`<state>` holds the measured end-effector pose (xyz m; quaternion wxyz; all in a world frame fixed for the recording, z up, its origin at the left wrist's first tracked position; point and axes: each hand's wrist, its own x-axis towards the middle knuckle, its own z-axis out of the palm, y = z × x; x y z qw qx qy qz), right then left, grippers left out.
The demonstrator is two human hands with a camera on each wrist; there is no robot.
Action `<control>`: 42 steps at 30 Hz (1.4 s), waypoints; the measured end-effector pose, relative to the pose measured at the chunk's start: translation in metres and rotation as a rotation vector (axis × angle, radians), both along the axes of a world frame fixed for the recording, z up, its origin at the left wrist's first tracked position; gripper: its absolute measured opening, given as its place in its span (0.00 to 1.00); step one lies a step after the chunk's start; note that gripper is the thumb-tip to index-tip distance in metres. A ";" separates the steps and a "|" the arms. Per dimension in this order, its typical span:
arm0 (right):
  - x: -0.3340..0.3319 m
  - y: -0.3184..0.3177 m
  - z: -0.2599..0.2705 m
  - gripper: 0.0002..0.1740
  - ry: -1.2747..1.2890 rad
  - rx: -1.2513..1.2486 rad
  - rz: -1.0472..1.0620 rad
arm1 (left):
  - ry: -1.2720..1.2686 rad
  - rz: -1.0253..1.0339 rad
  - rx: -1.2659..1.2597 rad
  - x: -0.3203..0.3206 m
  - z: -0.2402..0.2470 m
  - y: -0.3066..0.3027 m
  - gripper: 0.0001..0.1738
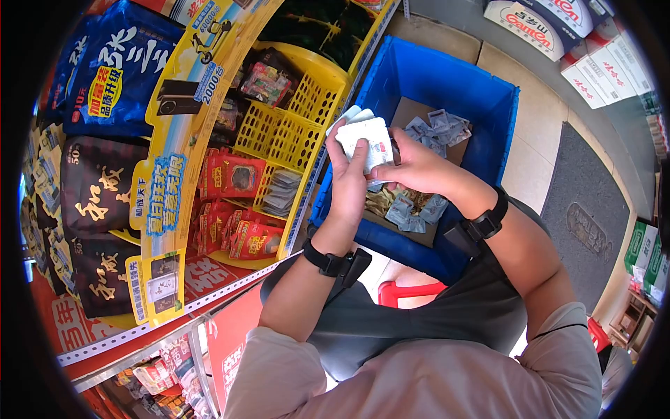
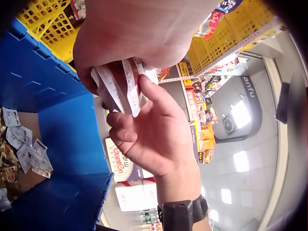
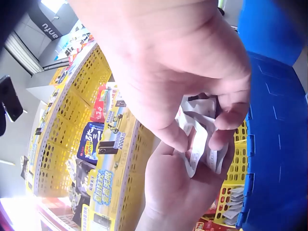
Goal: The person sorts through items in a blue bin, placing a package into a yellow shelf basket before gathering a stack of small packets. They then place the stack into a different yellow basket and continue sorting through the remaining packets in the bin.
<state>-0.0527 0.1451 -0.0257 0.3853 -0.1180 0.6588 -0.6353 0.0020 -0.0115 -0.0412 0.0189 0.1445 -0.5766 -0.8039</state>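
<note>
Several small white sachets [image 1: 368, 139] are held together in a fanned stack over the blue crate. My left hand [image 1: 348, 173] grips them with the thumb laid across the front sachet. From the other side, my right hand [image 1: 420, 167] holds their edges. In the right wrist view, the sachets' pale edges [image 3: 196, 149] stand between the right thumb and fingers, above the left palm. The left wrist view shows the sachets [image 2: 126, 89] between both hands. Inside the blue crate [image 1: 493, 91] lie silver-white sachets [image 1: 441, 133] and gold-coloured packets [image 1: 380, 202] on cardboard.
A yellow shelf basket [image 1: 279, 136] on the left holds red snack packets [image 1: 230, 174] and grey sachets [image 1: 282, 192]. Big blue bags [image 1: 115, 70] and dark bags [image 1: 101, 185] stand farther left. White cartons [image 1: 607, 73] are at the upper right, near a grey mat [image 1: 583, 202].
</note>
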 end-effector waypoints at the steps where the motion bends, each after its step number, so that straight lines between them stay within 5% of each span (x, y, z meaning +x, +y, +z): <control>1: 0.000 0.000 0.007 0.39 0.012 0.018 0.018 | 0.006 -0.006 -0.003 0.001 0.000 0.000 0.34; 6: -0.003 -0.004 0.008 0.39 0.337 -0.123 0.079 | 0.117 -0.013 -0.050 0.011 0.009 0.003 0.47; 7: -0.001 -0.002 0.016 0.40 0.181 -0.120 0.088 | 0.141 -0.010 -0.038 0.013 0.009 0.005 0.48; 9: 0.000 -0.002 0.018 0.40 0.289 -0.054 0.125 | 0.190 -0.010 -0.043 0.016 0.008 0.004 0.50; 16: 0.015 -0.013 0.008 0.44 0.151 -0.152 0.101 | 0.281 -0.023 -0.158 0.025 0.015 -0.009 0.48; 22: 0.021 -0.035 -0.005 0.42 0.023 -0.204 0.007 | 0.137 0.064 -0.687 0.036 0.018 -0.032 0.47; 28: -0.028 -0.112 -0.050 0.38 0.188 -0.278 -0.040 | 0.151 0.339 -0.859 0.050 0.028 -0.056 0.45; 29: -0.049 -0.130 -0.071 0.40 0.402 -0.090 0.008 | 0.135 0.363 -0.785 0.052 0.033 -0.059 0.35; 30: -0.071 -0.147 -0.089 0.42 0.612 0.102 0.059 | 0.079 0.252 -0.854 0.057 0.040 -0.066 0.31; 33: -0.096 -0.216 -0.097 0.49 0.758 0.111 0.143 | -0.092 -0.083 -1.010 0.074 0.040 -0.083 0.15; 38: -0.093 -0.312 -0.150 0.39 1.085 0.258 -0.135 | -0.177 -0.686 -1.315 0.116 0.009 -0.082 0.19; 42: -0.069 -0.338 -0.165 0.39 1.172 0.446 -0.084 | -0.111 -0.913 -1.353 0.137 -0.004 -0.083 0.19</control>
